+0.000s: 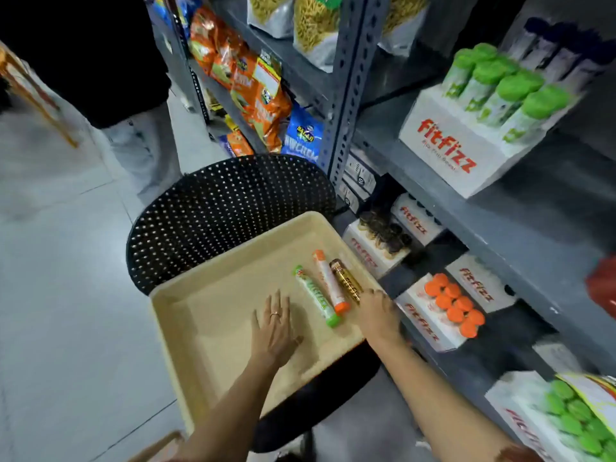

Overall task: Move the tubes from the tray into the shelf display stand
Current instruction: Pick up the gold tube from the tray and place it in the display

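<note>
Pale tiled floor (60, 261), grey slotted-steel shelving (346, 78) along the right, black perforated chair (226, 201) beside it

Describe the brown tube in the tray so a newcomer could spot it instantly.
Find the beige tray on the black chair. Three tubes lie by its right wall; the brown and gold tube is nearest the shelves, the only one without a bright cap.

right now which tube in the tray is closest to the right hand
The brown tube, rightmost of the three lying in the tray. Its near end sits right beside the right hand; the orange tube and green tube lie farther left.
</note>
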The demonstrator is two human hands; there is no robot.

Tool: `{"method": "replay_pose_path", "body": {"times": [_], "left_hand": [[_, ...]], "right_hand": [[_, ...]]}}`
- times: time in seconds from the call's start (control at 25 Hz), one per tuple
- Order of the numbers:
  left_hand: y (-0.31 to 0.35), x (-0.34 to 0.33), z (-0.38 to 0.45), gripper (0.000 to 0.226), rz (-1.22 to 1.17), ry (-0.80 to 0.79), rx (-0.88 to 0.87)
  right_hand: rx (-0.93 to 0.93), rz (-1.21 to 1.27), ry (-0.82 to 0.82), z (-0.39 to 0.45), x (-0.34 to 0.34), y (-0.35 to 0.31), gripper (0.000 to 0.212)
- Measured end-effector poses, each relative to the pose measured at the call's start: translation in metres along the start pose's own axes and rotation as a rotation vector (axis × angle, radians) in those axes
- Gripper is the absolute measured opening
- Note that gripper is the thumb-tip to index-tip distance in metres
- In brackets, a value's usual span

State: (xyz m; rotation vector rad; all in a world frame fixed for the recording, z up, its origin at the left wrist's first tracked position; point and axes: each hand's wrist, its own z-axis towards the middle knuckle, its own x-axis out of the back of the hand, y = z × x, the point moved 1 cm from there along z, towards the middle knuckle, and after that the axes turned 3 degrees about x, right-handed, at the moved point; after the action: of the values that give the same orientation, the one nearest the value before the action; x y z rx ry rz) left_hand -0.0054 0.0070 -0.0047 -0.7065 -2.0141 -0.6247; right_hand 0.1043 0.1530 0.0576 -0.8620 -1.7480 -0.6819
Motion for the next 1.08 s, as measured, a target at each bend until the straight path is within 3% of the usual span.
{"method": "replay_pose_path", "body": {"times": [0.28,0.52,0.68,0.8,0.92,1.08], "left_hand": [[0.006,-0.027,0.02,0.096,-0.038,-0.105,0.012],[0.004,-0.029,0.023,0.099,-0.041,-0.151,0.025],[0.009,-0.016,0.02,0.099,-0.008,-0.196,0.048],[0.013,0.003,0.014,0.093,0.002,-0.168,0.059],[0.028,0.031,-0.002,0.084,0.02,-0.066,0.021],[0.066,0.067,-0.027,0.08,0.018,0.064,-0.083]], "right_hand": [[0.06,-0.225,-0.138,0.027,-0.019,-0.012,0.03],[0.035,-0.16,-0.193,0.034,-0.006,-0.013,0.027],[0.013,-0.018,-0.104,0.027,0.023,-0.008,0.027],[0.051,0.11,-0.034,0.02,0.058,-0.004,0.025],[0.039,0.233,0.023,0.002,0.102,0.013,0.037],[0.014,0.356,-0.011,-0.027,0.162,0.054,0.044]]}}
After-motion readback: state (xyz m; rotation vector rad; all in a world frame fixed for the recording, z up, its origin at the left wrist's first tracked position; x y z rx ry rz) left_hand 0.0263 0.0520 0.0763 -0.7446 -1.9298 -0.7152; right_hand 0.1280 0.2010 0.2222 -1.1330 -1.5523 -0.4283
